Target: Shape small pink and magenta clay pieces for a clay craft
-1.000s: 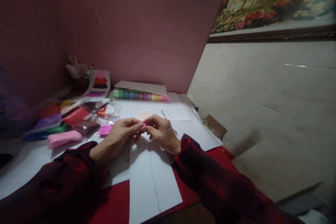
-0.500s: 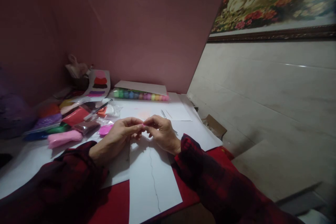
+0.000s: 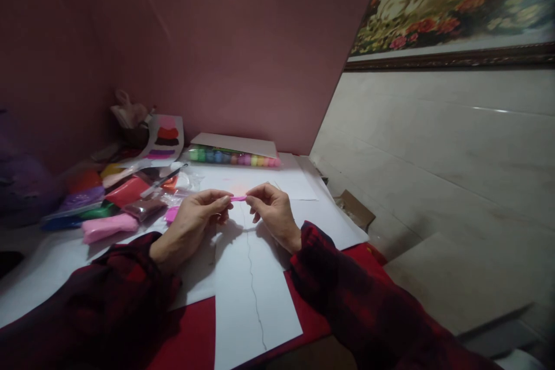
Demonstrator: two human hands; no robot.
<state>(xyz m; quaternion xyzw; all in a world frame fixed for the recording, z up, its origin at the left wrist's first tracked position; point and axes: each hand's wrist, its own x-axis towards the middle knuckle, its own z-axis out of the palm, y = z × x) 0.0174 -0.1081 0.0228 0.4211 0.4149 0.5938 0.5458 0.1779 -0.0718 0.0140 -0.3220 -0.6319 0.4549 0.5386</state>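
Head view: the left hand [image 3: 187, 224] and right hand [image 3: 277, 217] each pinch an end of the pink strip [image 3: 238, 198]. It runs side to side between them, over white paper [image 3: 236, 306], in from the counter's [image 3: 191, 329] front edge.

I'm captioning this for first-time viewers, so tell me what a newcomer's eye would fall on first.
Probably the bright pink strip held between the left hand and the right hand, above the white paper. Next would likely come the colourful packets heaped to the left, then the large framed picture on the pale wall at upper right.
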